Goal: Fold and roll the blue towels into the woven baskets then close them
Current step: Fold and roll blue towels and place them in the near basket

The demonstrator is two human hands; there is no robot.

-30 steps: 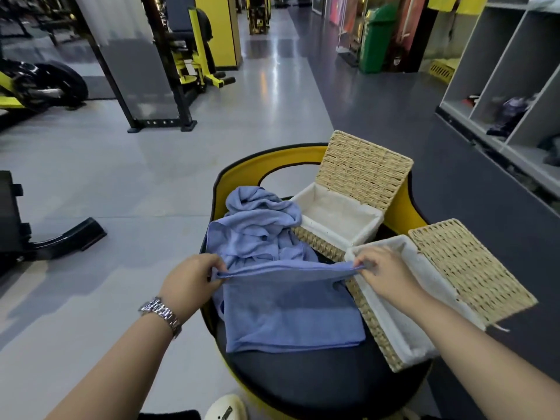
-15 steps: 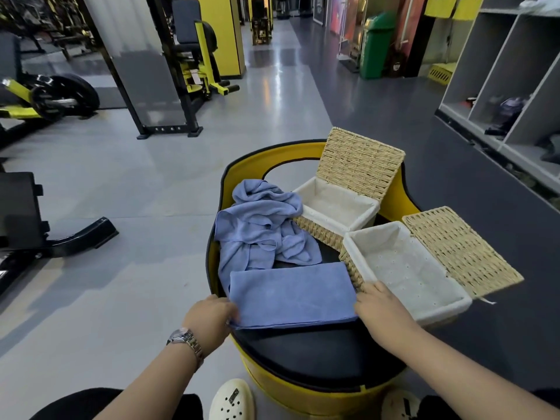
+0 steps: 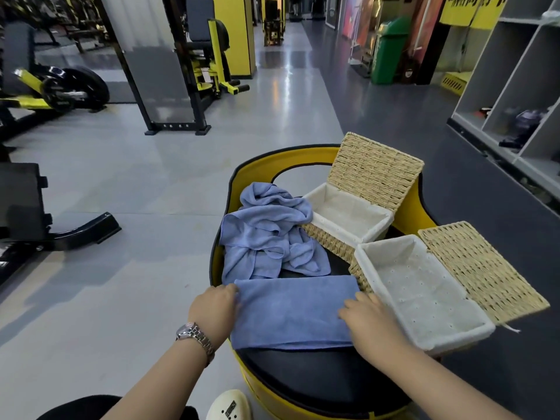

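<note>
A folded blue towel (image 3: 291,310) lies flat on the black seat of a yellow-rimmed stool (image 3: 318,380). My left hand (image 3: 213,307) rests at its left edge, fingers touching the cloth. My right hand (image 3: 368,322) lies on its right end, fingers spread flat. Behind it sits a crumpled heap of blue towels (image 3: 266,234). Two woven baskets with white liners stand open and hold nothing: the near basket (image 3: 421,298) at my right, its lid (image 3: 481,271) flapped outward, and the far basket (image 3: 348,219) with its lid (image 3: 375,171) standing up.
Grey gym floor lies to the left, with black and yellow exercise machines (image 3: 60,89) at the far left and back. Grey shelving (image 3: 515,95) runs along the right wall. A green bin (image 3: 388,53) stands at the back. My white shoe (image 3: 228,404) shows below the stool.
A second ago both hands held the towel's far edge lifted; they drew it toward me, folding it in half. Now it lies flat and my right hand has slid onto it.
</note>
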